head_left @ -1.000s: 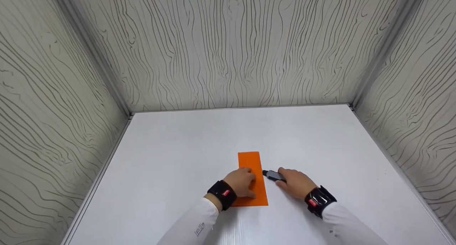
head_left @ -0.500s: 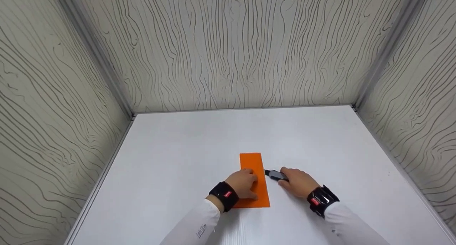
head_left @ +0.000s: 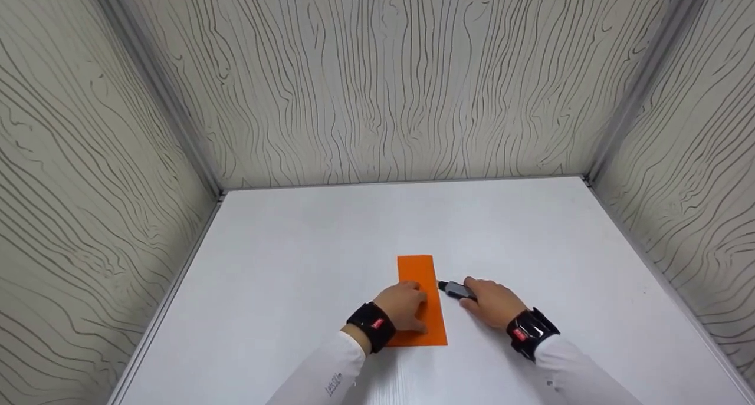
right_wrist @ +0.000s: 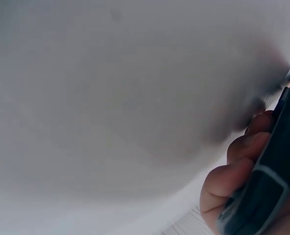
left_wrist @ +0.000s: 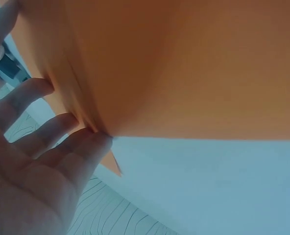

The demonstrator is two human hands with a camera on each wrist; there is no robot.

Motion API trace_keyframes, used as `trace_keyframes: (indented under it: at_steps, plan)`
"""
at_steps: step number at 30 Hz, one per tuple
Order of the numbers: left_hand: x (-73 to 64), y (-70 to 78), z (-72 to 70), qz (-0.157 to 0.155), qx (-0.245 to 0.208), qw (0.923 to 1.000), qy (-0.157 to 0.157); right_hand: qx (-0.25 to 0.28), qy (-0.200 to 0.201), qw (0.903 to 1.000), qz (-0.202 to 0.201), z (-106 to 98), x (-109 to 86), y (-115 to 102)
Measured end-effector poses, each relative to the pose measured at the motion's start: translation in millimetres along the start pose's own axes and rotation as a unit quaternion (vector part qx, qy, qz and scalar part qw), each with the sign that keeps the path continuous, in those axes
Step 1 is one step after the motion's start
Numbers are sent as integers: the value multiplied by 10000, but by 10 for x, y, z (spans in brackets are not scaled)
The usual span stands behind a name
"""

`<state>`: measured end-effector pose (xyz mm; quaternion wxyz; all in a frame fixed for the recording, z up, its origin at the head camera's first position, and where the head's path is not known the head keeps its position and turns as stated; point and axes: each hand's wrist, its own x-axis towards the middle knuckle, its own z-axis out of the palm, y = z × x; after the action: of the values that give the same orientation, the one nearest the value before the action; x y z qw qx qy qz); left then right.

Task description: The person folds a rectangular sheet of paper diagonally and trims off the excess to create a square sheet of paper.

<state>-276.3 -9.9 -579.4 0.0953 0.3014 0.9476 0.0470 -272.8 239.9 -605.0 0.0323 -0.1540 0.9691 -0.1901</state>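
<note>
White sleeves (head_left: 321,369): both arms come in from the near side, set apart from each other.
Black wrist bands (head_left: 373,324): there is one on each wrist.
Left hand (head_left: 403,306): its grip is spread and I see it pinching nothing; the fingertips (left_wrist: 47,87) press down on some orange paper (head_left: 433,312).
Orange paper: it lies long-ways on the desk (head_left: 283,240), in front of the person and partly under the left hand. A line runs along it close by the fingers; I cannot tell if it is a fold or a second layer.
Right hand (head_left: 494,303): its grip is curled around what looks like a grey and black utility knife (head_left: 457,289).
Utility knife: its nose is right by the paper's right edge. I cannot tell if it touches, or if the blade is out.
Just changed: very little. The paper and left hand have stayed together, and the knife's nose seems a tiny bit nearer the paper's far end than a second ago.
What that means: I think the left hand is stopping the paper from slipping while the knife is by its edge.
Back wall (head_left: 401,98): it is pale with wavy dark lines, past the desk's far edge.
</note>
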Motion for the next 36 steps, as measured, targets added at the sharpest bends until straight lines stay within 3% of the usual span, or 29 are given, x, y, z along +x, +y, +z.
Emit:
trace_keyframes:
  at_steps: [10,27,36]
  plan:
    - [4,-1,58,37,3,10000,-37,-63,-12,10000,68,11,3,-2]
    - [4,-1,10,-36,25,10000,-64,-35,23,10000,-59,-13,110,-15]
    - [52,-2,26,-98,43,9998,-159,-22,-49,9999,93,-52,148,-23]
